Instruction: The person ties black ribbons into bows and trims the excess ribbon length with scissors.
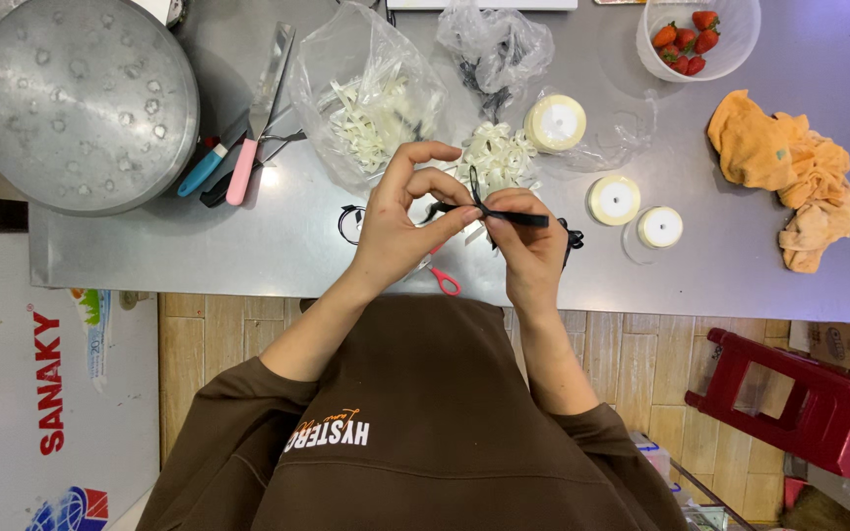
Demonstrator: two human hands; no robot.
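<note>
My left hand (400,224) and my right hand (528,246) meet above the front edge of the steel table (277,236). Both pinch a thin black ribbon (504,216): the left thumb and forefinger hold one end, the right fingers hold a flat strip pointing right, and a small loop stands up between them. Behind my hands lies a heap of cream ribbon bows (496,157). The red handle of a pair of scissors (445,283) shows under my left wrist.
A clear bag of cream ribbon pieces (371,108), three cream ribbon spools (555,123) (614,200) (660,227), a tub of strawberries (689,44), an orange cloth (789,167), a big metal lid (81,98), spatulas (248,147). A red stool (799,393) stands on the floor.
</note>
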